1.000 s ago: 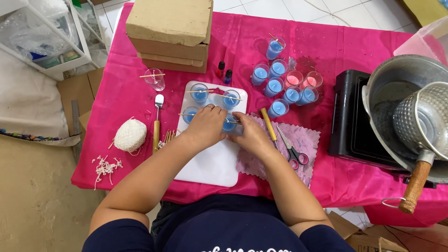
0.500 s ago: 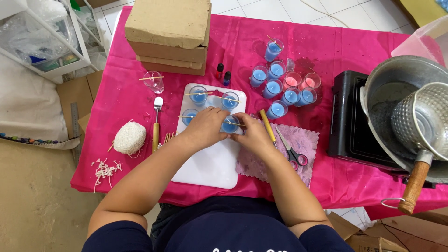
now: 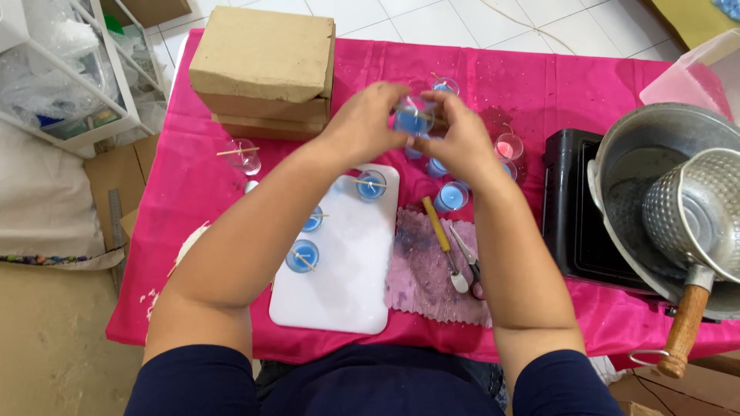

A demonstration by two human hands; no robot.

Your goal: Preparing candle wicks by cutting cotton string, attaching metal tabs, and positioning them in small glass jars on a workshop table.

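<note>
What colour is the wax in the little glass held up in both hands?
Blue, in the small glass held between both hands; the head view shows it.

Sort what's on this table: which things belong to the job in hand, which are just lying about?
In the job: left hand and right hand holding a blue candle glass; white board with filled glasses.

Lying about: cardboard boxes, scissors, metal pot.

A clear glass of blue wax [image 3: 414,118] sits between the hands, above a hot-pink tablecloth [image 3: 193,192]. At six o'clock from it lies a plain white board [image 3: 339,285] bearing more blue-filled glasses [image 3: 302,256], with a mottled purple-pink cloth [image 3: 420,270] beside it. At nine o'clock sit tan cardboard boxes [image 3: 262,65]; at three o'clock, a pink-wax glass [image 3: 507,148], a black stove [image 3: 574,223] and a grey metal pot [image 3: 640,169].
</note>
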